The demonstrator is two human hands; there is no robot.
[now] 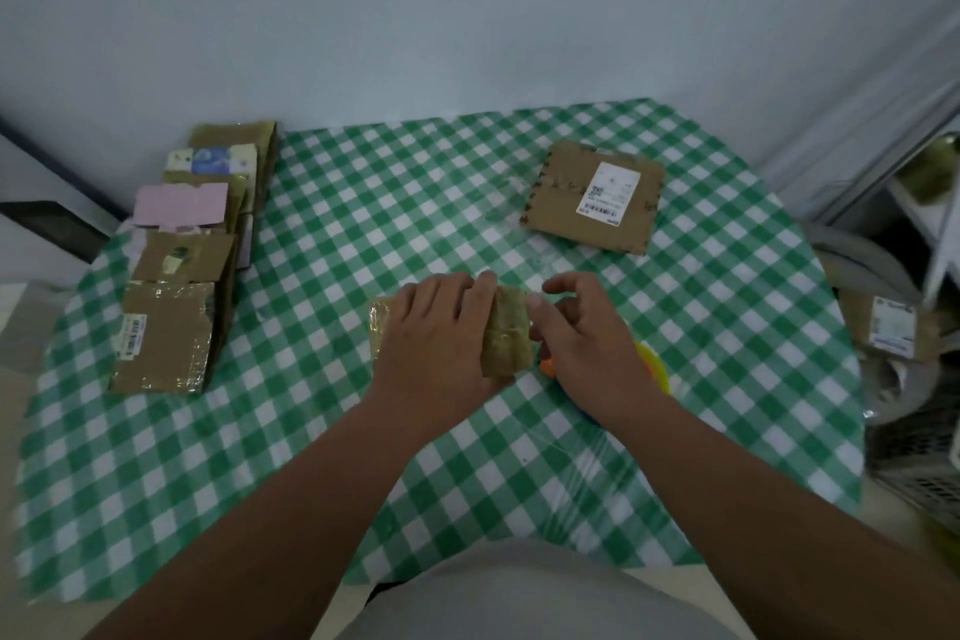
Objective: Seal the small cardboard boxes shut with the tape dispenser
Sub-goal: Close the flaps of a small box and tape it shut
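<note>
A small cardboard box (506, 338), shiny with tape, lies at the middle of the green checked table (363, 234). My left hand (436, 333) lies flat over the box and presses it down. My right hand (582, 333) touches the box's right end with thumb and forefinger. Under my right hand sits the tape dispenser (652, 366), of which only yellow, orange and blue edges show. A flat cardboard box with a white label (597, 198) rests at the far right of the table.
A row of several taped cardboard boxes (171, 333) runs along the table's left side toward the wall. Off the table's right edge stand a labelled package (891, 327), a shelf and a mesh basket (924, 463). A wall closes the far side.
</note>
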